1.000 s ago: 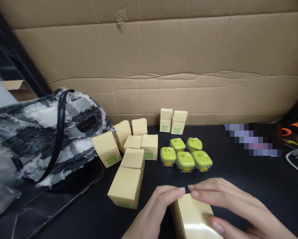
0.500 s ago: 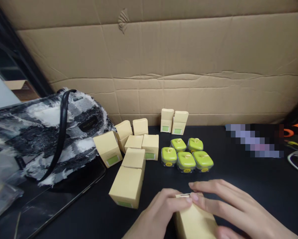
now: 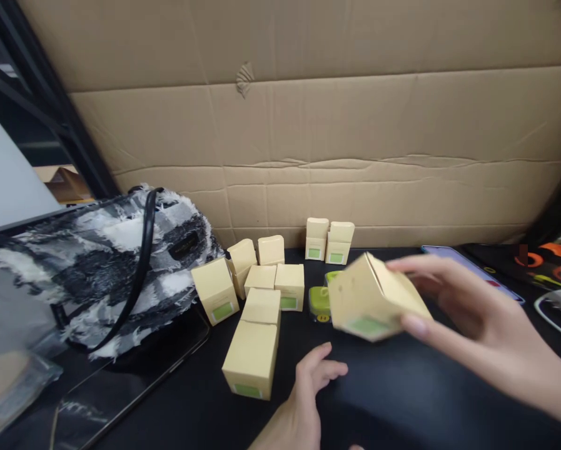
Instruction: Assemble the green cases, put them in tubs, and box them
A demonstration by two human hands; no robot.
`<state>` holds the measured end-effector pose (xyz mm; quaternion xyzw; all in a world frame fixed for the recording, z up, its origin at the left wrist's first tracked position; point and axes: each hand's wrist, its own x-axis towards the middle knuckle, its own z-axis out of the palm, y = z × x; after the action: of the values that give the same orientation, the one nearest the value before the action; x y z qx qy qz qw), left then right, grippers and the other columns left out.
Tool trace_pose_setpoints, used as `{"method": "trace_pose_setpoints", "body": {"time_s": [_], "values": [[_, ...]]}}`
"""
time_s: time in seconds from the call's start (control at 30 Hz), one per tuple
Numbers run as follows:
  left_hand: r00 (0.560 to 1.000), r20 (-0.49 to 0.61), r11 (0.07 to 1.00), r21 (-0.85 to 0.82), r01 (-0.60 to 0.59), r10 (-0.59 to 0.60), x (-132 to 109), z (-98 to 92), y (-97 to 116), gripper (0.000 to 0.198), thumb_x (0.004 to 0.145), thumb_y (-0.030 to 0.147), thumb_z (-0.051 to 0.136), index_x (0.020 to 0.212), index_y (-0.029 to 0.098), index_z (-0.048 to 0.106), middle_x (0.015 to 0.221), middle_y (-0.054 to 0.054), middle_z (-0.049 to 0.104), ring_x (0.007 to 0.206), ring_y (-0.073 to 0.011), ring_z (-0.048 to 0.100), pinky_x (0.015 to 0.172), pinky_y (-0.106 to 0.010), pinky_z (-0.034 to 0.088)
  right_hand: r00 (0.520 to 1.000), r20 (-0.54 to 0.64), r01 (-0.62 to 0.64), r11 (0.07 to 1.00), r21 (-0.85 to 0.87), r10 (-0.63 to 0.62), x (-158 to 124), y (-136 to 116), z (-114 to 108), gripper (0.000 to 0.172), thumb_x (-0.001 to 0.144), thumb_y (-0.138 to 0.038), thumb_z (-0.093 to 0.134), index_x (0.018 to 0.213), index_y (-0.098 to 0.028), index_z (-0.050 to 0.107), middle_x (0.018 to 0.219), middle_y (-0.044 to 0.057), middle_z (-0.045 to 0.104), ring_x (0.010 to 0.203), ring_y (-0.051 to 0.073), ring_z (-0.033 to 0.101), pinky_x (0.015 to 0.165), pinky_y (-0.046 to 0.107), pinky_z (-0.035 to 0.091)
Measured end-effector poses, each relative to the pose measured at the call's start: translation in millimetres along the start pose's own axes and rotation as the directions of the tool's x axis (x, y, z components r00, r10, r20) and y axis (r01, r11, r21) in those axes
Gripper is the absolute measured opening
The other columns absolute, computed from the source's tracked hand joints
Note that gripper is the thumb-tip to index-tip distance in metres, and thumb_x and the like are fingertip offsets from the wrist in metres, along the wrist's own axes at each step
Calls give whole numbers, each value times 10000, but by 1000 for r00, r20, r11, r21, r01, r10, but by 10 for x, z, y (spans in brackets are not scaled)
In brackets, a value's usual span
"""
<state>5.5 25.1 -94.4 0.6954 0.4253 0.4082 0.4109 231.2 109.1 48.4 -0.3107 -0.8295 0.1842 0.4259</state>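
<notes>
My right hand (image 3: 468, 312) grips a small cream cardboard box (image 3: 362, 300) between thumb and fingers, tilted and lifted off the black table. The box hides most of the clear containers with lime-green lids (image 3: 320, 302) behind it. Low in the middle, my left hand (image 3: 311, 387) holds nothing, its fingers apart and curved. Just left of it lies a closed cream box (image 3: 249, 359) with a green label. Farther back, several more cream boxes (image 3: 289, 281) are grouped together, some with raised flaps. Two boxes with upright flaps (image 3: 339, 240) stand by the cardboard wall.
A black-and-white frayed fabric bag (image 3: 116, 262) with a black strap fills the left side. Behind everything rises a cardboard wall (image 3: 331, 125). On the right are a phone (image 3: 477, 272), orange-handled items (image 3: 528, 258) and a white cable (image 3: 555, 322). A plastic bag (image 3: 12, 381) lies at lower left.
My right hand has lifted the box from the near edge up and forward, in front of the lidded containers. My left hand has let go of it. The view has shifted slightly.
</notes>
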Motion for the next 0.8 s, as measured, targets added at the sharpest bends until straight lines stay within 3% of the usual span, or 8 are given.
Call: {"method": "trace_pose_setpoints", "body": {"time_s": [0.1, 0.23, 0.33, 0.47, 0.6, 0.8], "values": [[1000, 11, 1000, 9, 5, -5, -8, -52, 94, 861, 756, 342, 754, 1426, 151, 248, 1335, -234, 548, 1268, -360, 548, 1046, -562, 440, 997, -71, 33, 999, 35, -31, 447, 68, 95, 387, 857, -431, 669, 1174, -258, 527, 1141, 57, 669, 981, 221, 687, 831, 350, 590], [999, 27, 999, 10, -43, 42, -51, -116, 230, 764, 820, 317, 715, 1430, 162, 282, 1362, -219, 551, 1289, -320, 541, 1061, -508, 447, 1000, -2, 14, 1000, -26, -14, 915, 293, 397, 371, 876, -351, 675, 1184, -185, 551, 1156, 78, 640, 932, 201, 664, 848, 416, 560], [996, 21, 996, 37, -84, 83, -76, -143, 296, 734, 841, 283, 697, 1441, 164, 290, 1371, -218, 547, 1292, -298, 542, 1070, -480, 445, 994, 102, -31, 997, -74, 39, 1111, 464, 646, 316, 938, -329, 610, 1216, -183, 582, 1192, 71, 637, 953, 196, 661, 807, 406, 564], [993, 14, 991, 61, -122, 121, -75, -155, 313, 721, 847, 274, 692, 1443, 143, 308, 1370, -218, 549, 1289, -283, 545, 1082, -445, 440, 966, 248, -51, 992, -117, 79, 1199, 610, 872, 315, 941, -329, 608, 1217, -177, 588, 1186, 71, 645, 959, 198, 667, 801, 404, 570], [993, 6, 990, 72, -120, 120, -66, -143, 280, 711, 854, 325, 691, 1444, 140, 340, 1362, -216, 562, 1262, -309, 565, 1046, -456, 469, 941, 337, 31, 992, -125, 13, 1137, 639, 968, 308, 942, -328, 607, 1210, -179, 593, 1200, 73, 643, 982, 204, 663, 825, 417, 563], [993, 4, 989, 82, -120, 120, -72, -120, 236, 504, 972, 315, 511, 1434, 161, 382, 1361, -196, 569, 1250, -285, 580, 1016, -421, 493, 971, 226, 116, 983, -145, -81, 1055, 587, 843, 288, 947, -326, 598, 1200, -188, 602, 1223, 75, 635, 1011, 208, 654, 851, 426, 554]]}}
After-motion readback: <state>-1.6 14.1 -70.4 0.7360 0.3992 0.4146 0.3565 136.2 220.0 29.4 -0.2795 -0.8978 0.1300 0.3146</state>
